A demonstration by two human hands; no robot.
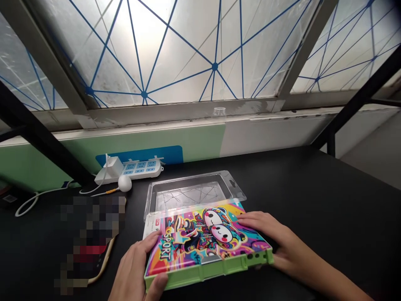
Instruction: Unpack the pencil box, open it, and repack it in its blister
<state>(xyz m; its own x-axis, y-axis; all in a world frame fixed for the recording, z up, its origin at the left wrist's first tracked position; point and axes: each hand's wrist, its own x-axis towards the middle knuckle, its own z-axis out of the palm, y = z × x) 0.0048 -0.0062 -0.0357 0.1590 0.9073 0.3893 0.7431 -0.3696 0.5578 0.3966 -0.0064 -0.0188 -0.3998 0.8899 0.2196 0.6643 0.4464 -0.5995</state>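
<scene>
While the left hand (133, 265) and right hand (278, 234) grip the colourful case (200, 240) at opposite sides, step judged: positioning near clear tray (191, 196); next likely needs level support.

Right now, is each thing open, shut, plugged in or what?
Green case with colourful cartoon top: looks shut.
Left fingers: gripping the case.
Right fingers: gripping the case.
Clear plastic tray: lying beyond the case.
White cube-shaped plug: seems plugged in.
Long white power strip: some sockets free.
Frosted blue-lined window: looks shut.
</scene>
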